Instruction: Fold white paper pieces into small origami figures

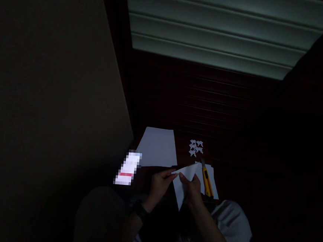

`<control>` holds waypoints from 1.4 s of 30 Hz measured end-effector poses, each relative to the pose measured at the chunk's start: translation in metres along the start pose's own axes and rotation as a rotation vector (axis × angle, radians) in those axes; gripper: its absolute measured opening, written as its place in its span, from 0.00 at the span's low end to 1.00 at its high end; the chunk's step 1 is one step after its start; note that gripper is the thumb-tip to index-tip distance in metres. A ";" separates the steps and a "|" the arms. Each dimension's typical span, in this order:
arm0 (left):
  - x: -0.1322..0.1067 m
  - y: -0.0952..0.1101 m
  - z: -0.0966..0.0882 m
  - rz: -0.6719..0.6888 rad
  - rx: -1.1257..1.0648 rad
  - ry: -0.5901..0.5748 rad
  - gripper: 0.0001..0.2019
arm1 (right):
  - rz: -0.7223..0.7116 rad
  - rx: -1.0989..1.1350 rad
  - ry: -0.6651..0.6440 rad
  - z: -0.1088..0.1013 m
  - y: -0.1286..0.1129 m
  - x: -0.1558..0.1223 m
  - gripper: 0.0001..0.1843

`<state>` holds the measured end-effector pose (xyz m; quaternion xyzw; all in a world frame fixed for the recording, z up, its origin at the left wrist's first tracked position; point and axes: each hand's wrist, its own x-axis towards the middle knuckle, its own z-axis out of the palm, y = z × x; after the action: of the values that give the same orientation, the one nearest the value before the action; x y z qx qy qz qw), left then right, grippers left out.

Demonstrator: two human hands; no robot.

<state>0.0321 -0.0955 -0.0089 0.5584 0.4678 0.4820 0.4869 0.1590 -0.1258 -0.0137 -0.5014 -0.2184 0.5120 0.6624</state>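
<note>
My left hand [160, 182] and my right hand [193, 188] both pinch a folded white paper [185, 175] held just above my lap. The left fingers close on its left corner. My right fingers grip it near the middle, and a pointed end of the paper hangs down between my hands. A dark watch sits on my left wrist.
A yellow utility knife [207, 180] lies on a white sheet [212, 181] right of my hands. A flat white sheet [158, 147] and several small folded paper pieces [195, 147] lie on the dark wooden surface. A blurred bright screen [128, 168] glows at left. The room is very dark.
</note>
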 end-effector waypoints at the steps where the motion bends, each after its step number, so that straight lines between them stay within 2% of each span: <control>1: -0.001 0.000 -0.001 0.004 0.004 -0.001 0.16 | 0.005 0.006 -0.016 0.000 0.000 -0.001 0.28; 10: -0.005 -0.001 -0.004 -0.009 -0.019 0.022 0.14 | 0.094 0.041 -0.039 0.001 -0.019 0.002 0.23; 17: -0.010 0.007 -0.006 -0.053 -0.057 0.050 0.14 | 0.132 0.047 -0.183 0.001 -0.039 0.006 0.14; 24: -0.016 0.012 -0.012 -0.091 -0.116 0.027 0.15 | 0.181 -0.045 -0.286 0.001 -0.047 0.005 0.14; 30: -0.014 0.016 -0.010 -0.018 -0.071 -0.009 0.15 | 0.146 -0.126 -0.277 0.006 -0.048 0.003 0.16; 38: -0.011 0.031 -0.007 0.125 0.051 -0.033 0.13 | 0.126 -0.137 -0.244 0.010 -0.052 -0.001 0.18; 42: -0.014 0.033 -0.007 0.148 0.063 -0.027 0.12 | 0.124 -0.135 -0.250 0.011 -0.055 -0.002 0.19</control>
<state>0.0255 -0.1114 0.0231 0.6130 0.4333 0.4943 0.4384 0.1743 -0.1216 0.0402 -0.4895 -0.3017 0.5946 0.5620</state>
